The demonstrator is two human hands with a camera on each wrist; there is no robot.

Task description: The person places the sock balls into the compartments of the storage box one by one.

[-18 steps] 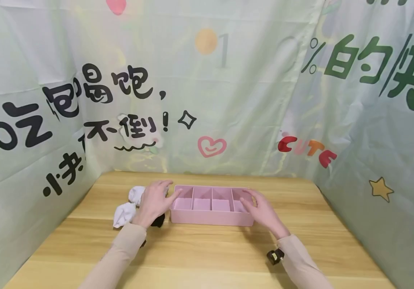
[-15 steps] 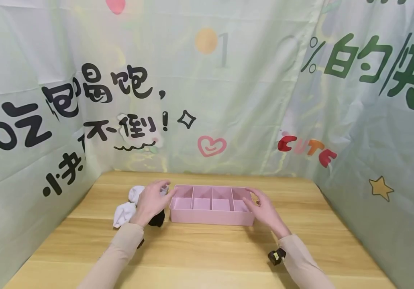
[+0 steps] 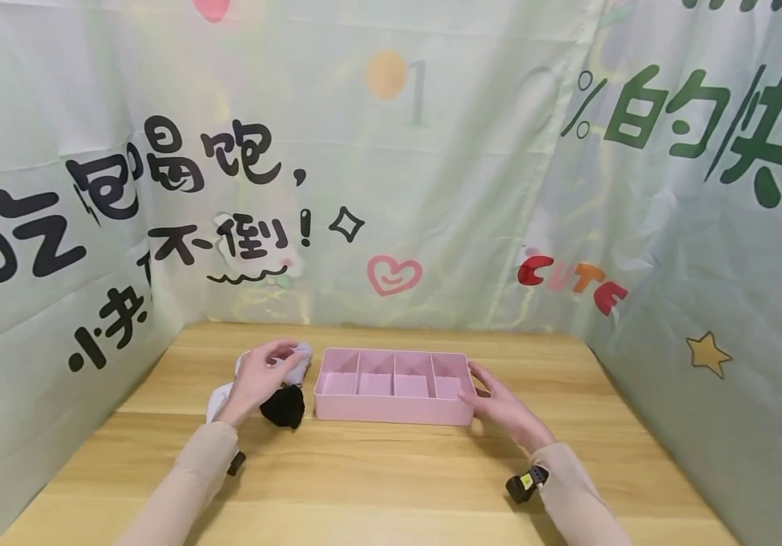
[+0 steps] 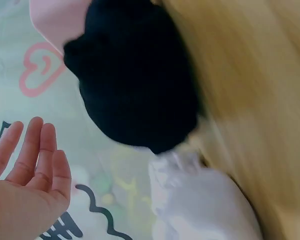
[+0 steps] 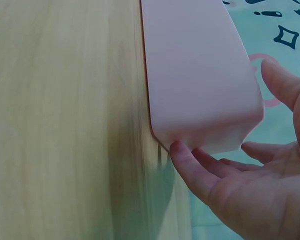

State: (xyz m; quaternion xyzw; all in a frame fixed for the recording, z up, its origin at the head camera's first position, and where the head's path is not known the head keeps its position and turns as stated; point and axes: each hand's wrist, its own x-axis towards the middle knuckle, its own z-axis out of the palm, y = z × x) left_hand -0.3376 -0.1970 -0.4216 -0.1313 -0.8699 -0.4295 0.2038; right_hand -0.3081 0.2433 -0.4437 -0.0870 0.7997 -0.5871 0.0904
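Observation:
My left hand (image 3: pixel 261 379) hovers over a group of balled-up socks, with its fingers loosely bent and nothing held. Just beside it, a black sock ball (image 3: pixel 284 408) lies on the table, with a light grey one (image 3: pixel 300 365) behind it. White socks (image 3: pixel 220 400) are partly hidden by this hand. A pink box (image 3: pixel 391 409) with several compartments stands right of the socks. At its right end is my right hand (image 3: pixel 503 406). In the right wrist view, its extended fingers (image 5: pixel 192 170) lie against or very near the end wall, while the thumb stands off the box.
The wooden table (image 3: pixel 377 485) carries the box and socks. A printed pale green cloth (image 3: pixel 459 189) rises behind the table and along both sides. A small black device (image 3: pixel 526 484) is strapped to the right wrist.
My left hand has drawn left, away from the box, revealing more of the black and grey socks. The right hand has come to the box's right end. The head view has shifted slightly.

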